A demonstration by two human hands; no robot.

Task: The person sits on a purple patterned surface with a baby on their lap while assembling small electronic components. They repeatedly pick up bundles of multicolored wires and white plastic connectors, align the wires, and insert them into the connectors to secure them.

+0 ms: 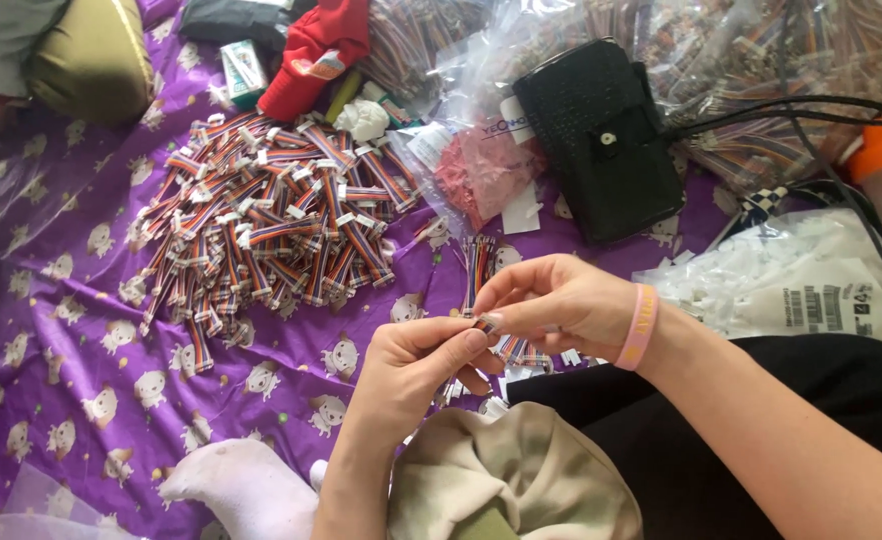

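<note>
purple printed sheet [51, 330] covers everything under & around the fingers. clear bags of striped cables [761, 50] lie far beyond the fingers, w/ a black wallet-style case [601, 140] in front of them and a bag of white connector housings [801, 280] just right of the r wrist. big heap of finished rainbow ribbon cables [271, 220], white plugs on the ends, sits up & left of the fingers, well apart, so a lot looks done already. smaller loose bunch of cables [478, 265] lies just beyond the fingertips, partly hidden, prob still to do. left hand [411, 375] & right hand [556, 305] meet fingertip to fingertip, both pinching one small ribbon cable end [485, 325] between thumb & forefinger, other fingers curled in. can't tell if the plug is on yet, too small. tiny white bits [569, 356] lie just below the r fingers.
</note>
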